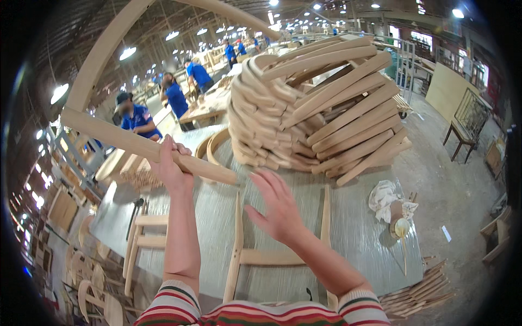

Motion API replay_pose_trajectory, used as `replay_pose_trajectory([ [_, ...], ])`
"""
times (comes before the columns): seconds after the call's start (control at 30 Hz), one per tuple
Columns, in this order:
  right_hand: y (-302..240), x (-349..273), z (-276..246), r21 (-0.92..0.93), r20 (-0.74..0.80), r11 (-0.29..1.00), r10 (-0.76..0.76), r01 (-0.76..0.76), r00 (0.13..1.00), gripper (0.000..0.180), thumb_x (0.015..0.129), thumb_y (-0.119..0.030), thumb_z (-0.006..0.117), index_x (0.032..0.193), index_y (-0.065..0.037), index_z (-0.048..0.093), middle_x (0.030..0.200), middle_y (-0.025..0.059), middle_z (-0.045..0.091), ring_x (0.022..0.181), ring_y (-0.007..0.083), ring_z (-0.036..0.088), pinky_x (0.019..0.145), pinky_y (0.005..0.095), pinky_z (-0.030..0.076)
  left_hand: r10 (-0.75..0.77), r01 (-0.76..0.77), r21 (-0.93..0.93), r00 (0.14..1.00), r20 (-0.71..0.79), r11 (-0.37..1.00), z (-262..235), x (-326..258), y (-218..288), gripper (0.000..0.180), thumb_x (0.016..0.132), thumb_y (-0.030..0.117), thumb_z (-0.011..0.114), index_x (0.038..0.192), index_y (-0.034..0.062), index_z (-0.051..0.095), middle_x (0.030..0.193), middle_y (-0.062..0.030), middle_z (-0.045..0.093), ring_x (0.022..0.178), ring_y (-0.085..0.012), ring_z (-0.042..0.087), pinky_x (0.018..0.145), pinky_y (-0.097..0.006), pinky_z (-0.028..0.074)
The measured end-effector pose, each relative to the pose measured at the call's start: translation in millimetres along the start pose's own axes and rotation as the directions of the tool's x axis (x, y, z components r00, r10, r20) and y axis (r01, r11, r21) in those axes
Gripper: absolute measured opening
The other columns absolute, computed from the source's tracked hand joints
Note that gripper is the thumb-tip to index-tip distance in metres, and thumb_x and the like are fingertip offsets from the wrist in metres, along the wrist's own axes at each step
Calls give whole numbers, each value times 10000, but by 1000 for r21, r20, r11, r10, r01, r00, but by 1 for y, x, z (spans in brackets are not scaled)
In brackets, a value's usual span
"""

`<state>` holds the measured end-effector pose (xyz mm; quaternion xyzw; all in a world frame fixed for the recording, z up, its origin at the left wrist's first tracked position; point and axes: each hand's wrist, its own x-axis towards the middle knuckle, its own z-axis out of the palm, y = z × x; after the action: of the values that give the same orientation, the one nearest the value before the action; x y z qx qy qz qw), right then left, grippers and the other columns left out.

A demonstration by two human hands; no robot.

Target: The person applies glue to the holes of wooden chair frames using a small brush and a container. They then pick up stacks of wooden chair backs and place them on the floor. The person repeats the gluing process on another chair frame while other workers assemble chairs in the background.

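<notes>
Big pile (321,108) of wood pieces sitting on table (361,233). Frame (114,133) is up in air left of pile, left hand (174,164) with fingers wrapped round its lower bar. Right hand (276,206) on near side of pile, fingers loosely spread, thumb apart, just beside bar's end. H-piece (272,257) also near side of pile, partly behind right forearm. Another H-piece farther left of pile. White rag (384,196) near-right of pile. Folks in blue shirts (175,99) well beyond pile, off left.
</notes>
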<state>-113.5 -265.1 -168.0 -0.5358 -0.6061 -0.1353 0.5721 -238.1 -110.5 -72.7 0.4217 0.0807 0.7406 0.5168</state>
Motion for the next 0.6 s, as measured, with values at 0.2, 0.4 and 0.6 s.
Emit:
replay_pose_trajectory([
  [0.2, -94, -35, 27, 279, 91, 947, -191, 160, 977, 528, 714, -119, 670, 1198, -55, 470, 1139, 139, 514, 1025, 326, 498, 866, 392, 411, -402, 384, -189, 913, -65, 904, -123, -71, 83, 149, 836, 98, 539, 961, 128, 464, 665, 11, 390, 503, -104, 364, 469, -253, 332],
  [0.4, -124, -113, 12, 283, 420, 907, 174, -311, 891, 410, 795, -154, 640, 1163, -60, 486, 1125, 113, 524, 1002, 238, 522, 784, 333, 442, -798, 777, -183, 593, -107, 602, -223, -149, 131, 175, 779, 68, 565, 910, 126, 465, 659, -4, 419, 514, -121, 411, 471, -269, 360],
  [0.6, -149, -156, 24, 236, 715, 607, 420, -759, 558, 428, 861, -216, 584, 1218, -33, 436, 1168, 79, 512, 1011, 155, 508, 779, 269, 444, -972, 938, -255, 231, -45, 235, -257, -198, 79, 92, 780, 78, 567, 806, 80, 479, 638, -26, 447, 530, -153, 452, 479, -292, 401],
])
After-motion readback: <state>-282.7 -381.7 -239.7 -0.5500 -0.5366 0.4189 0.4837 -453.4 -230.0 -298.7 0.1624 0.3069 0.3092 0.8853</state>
